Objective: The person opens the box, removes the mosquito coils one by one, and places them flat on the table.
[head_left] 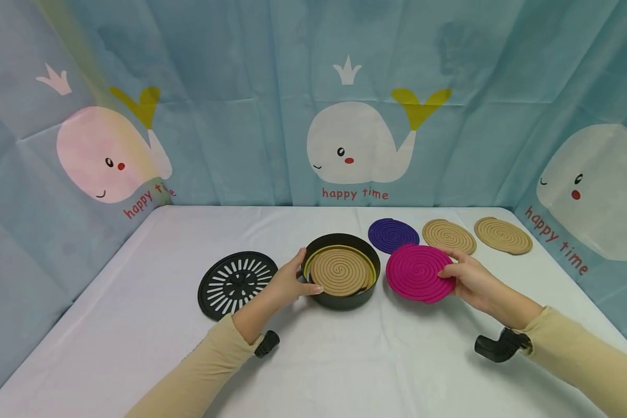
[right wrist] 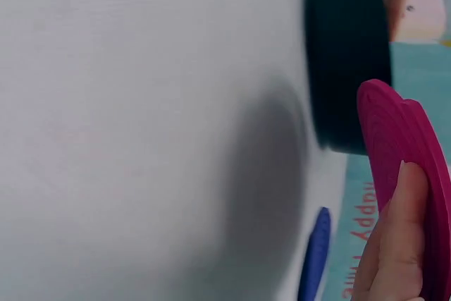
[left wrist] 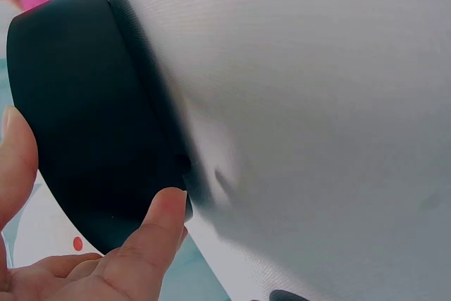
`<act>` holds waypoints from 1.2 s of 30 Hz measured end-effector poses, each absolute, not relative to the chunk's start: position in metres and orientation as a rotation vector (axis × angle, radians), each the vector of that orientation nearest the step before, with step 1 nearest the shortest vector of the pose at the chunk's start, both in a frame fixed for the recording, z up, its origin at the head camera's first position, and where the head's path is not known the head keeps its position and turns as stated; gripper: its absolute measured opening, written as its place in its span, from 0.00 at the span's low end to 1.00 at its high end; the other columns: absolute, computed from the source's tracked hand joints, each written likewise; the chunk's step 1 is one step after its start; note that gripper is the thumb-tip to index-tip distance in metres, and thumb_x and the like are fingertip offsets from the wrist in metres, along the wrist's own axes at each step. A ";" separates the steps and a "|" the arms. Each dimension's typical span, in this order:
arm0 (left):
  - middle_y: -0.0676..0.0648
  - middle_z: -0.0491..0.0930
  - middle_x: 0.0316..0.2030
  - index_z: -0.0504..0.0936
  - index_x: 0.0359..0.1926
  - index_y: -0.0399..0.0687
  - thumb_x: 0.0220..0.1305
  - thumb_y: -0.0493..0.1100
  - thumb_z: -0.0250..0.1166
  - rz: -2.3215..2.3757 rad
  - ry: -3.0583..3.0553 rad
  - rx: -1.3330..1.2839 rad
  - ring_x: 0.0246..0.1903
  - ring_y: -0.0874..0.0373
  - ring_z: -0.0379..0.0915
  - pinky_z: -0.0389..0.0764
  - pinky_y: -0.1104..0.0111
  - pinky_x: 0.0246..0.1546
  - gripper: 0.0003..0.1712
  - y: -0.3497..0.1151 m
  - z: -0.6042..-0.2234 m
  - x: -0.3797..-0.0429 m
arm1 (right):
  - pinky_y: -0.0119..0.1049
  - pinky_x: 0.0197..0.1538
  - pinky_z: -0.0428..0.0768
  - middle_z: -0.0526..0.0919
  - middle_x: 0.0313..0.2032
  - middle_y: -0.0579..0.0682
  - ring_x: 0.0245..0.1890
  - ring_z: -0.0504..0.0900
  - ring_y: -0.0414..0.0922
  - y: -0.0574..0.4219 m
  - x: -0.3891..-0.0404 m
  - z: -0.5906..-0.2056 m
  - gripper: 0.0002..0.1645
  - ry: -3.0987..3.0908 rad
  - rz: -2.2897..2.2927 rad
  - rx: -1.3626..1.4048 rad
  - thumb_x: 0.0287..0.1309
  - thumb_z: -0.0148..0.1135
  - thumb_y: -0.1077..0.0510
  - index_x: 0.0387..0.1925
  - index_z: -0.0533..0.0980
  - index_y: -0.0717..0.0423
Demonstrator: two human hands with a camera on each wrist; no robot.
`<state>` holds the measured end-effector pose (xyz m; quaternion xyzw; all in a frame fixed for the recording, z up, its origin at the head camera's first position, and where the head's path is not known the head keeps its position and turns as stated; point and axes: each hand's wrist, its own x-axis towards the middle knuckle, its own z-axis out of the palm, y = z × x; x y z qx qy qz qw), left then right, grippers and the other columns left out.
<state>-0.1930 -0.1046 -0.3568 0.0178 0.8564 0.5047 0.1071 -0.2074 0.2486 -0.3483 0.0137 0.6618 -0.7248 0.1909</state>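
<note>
My left hand [head_left: 284, 283] grips the left side of a round black tin [head_left: 339, 302], its thumb at the rim. A finger touches the tin's lower edge in the left wrist view. Inside the tin a tan mosquito coil [head_left: 339, 270] lies flat, with a yellow edge [head_left: 372, 258] showing around it. To the right of the tin, my right hand [head_left: 472, 281] pinches a pink mosquito coil [head_left: 415, 273] by its right edge. That coil is tilted and held above the table. The right wrist view shows it edge-on [right wrist: 394, 139], thick and layered.
A black slotted lid [head_left: 238, 283] lies left of the tin, partly behind my left forearm. Along the back right of the white table [head_left: 376, 360] lie a purple coil [head_left: 393, 234] and two tan coils [head_left: 449, 235]. A whale-print curtain [head_left: 230, 145] surrounds the table.
</note>
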 end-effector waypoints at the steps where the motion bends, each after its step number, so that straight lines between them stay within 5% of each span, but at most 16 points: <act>1: 0.38 0.51 0.73 0.49 0.76 0.43 0.55 0.34 0.73 1.486 2.521 0.052 0.70 0.40 0.50 0.57 0.48 0.67 0.55 -0.105 -0.357 -0.193 | 0.36 0.40 0.83 0.72 0.48 0.49 0.38 0.79 0.39 0.248 -0.207 -0.351 0.43 1.860 -2.026 0.043 0.60 0.43 0.74 0.73 0.40 0.64; 10: 0.38 0.51 0.74 0.48 0.76 0.43 0.55 0.35 0.73 1.481 2.520 0.043 0.70 0.39 0.51 0.58 0.48 0.67 0.55 -0.105 -0.357 -0.193 | 0.41 0.41 0.83 0.69 0.55 0.60 0.39 0.80 0.40 0.241 -0.204 -0.370 0.45 1.895 -1.941 0.009 0.59 0.44 0.74 0.73 0.36 0.68; 17: 0.39 0.51 0.74 0.48 0.77 0.44 0.55 0.35 0.73 1.483 2.510 0.052 0.70 0.40 0.50 0.57 0.48 0.67 0.55 -0.104 -0.359 -0.194 | 0.53 0.48 0.81 0.50 0.67 0.73 0.44 0.78 0.42 0.243 -0.206 -0.375 0.42 1.831 -1.901 0.048 0.62 0.41 0.72 0.72 0.34 0.71; 21: 0.38 0.51 0.74 0.48 0.77 0.43 0.55 0.35 0.73 1.474 2.516 0.054 0.70 0.40 0.50 0.56 0.48 0.67 0.55 -0.104 -0.358 -0.194 | 0.57 0.49 0.79 0.57 0.62 0.70 0.45 0.76 0.44 0.248 -0.207 -0.372 0.40 1.780 -1.863 0.070 0.65 0.41 0.70 0.72 0.35 0.72; 30: 0.38 0.51 0.73 0.48 0.77 0.44 0.55 0.36 0.73 1.459 2.525 0.041 0.71 0.40 0.49 0.56 0.48 0.68 0.56 -0.105 -0.356 -0.195 | 0.45 0.49 0.80 0.76 0.44 0.49 0.43 0.76 0.40 0.262 -0.214 -0.359 0.33 1.849 -1.703 -0.002 0.67 0.42 0.66 0.66 0.48 0.82; 36: 0.39 0.51 0.74 0.48 0.77 0.45 0.55 0.36 0.73 1.451 2.530 0.043 0.70 0.40 0.52 0.57 0.48 0.67 0.56 -0.105 -0.357 -0.195 | 0.47 0.50 0.79 0.75 0.47 0.53 0.45 0.76 0.42 0.272 -0.216 -0.352 0.33 1.974 -1.582 0.005 0.70 0.42 0.61 0.66 0.49 0.83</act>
